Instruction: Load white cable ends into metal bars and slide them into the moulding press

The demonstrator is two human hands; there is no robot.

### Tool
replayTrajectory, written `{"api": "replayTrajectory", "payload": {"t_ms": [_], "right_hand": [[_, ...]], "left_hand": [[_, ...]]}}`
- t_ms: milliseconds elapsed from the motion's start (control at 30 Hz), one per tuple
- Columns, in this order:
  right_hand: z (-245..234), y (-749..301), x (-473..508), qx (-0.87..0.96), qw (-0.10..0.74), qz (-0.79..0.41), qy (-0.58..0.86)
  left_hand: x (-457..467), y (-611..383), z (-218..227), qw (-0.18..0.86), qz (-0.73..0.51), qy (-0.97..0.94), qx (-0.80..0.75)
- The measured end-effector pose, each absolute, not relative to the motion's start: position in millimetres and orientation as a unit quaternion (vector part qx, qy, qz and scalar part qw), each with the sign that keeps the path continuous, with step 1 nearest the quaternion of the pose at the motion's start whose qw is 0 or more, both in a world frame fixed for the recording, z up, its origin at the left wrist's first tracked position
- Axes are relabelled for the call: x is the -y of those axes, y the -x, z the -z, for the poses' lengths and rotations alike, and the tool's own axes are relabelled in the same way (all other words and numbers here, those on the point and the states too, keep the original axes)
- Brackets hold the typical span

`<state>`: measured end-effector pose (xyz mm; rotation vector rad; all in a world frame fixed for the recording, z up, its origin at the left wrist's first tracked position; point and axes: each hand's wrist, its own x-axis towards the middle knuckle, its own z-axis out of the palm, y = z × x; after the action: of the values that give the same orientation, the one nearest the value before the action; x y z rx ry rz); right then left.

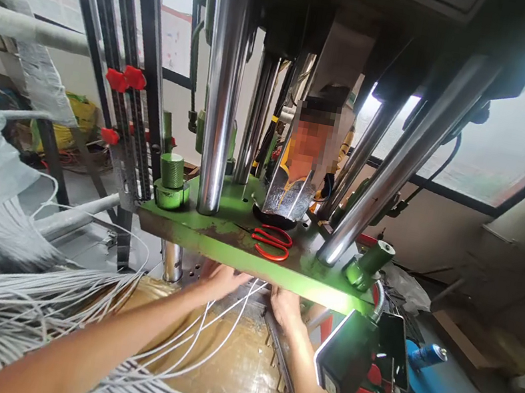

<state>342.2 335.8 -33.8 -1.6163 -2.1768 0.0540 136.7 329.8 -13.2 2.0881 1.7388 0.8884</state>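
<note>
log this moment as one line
left hand: below green press plate | right hand: below plate | grips: unclear | white cables: strands between hands | red-handled scissors: atop plate

Left forearm (130,339) slanting from lower left toward centre, left hand (223,282) pointing right; right forearm (312,388) angling from lower right, right hand (286,309) curling near centre.

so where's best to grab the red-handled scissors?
By the red handles, probably from the front, slightly right. The scissors lie flat near the front edge of the green plate, handles to the right, dark pointed end to the left.
</note>
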Motion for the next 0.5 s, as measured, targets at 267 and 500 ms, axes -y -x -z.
{"api": "replayTrajectory", "payload": {"t_ms": [267,500], "right_hand": [[37,-325,-323,0.811,0.17,0.018,0.559],[39,-343,-320,0.796,0.148,0.031,0.587]], "left_hand": [[-334,-165,26,0.097,-0.237,-0.771,-0.583],[-322,-126,16,0.073,-0.212,-0.775,-0.591]]}}
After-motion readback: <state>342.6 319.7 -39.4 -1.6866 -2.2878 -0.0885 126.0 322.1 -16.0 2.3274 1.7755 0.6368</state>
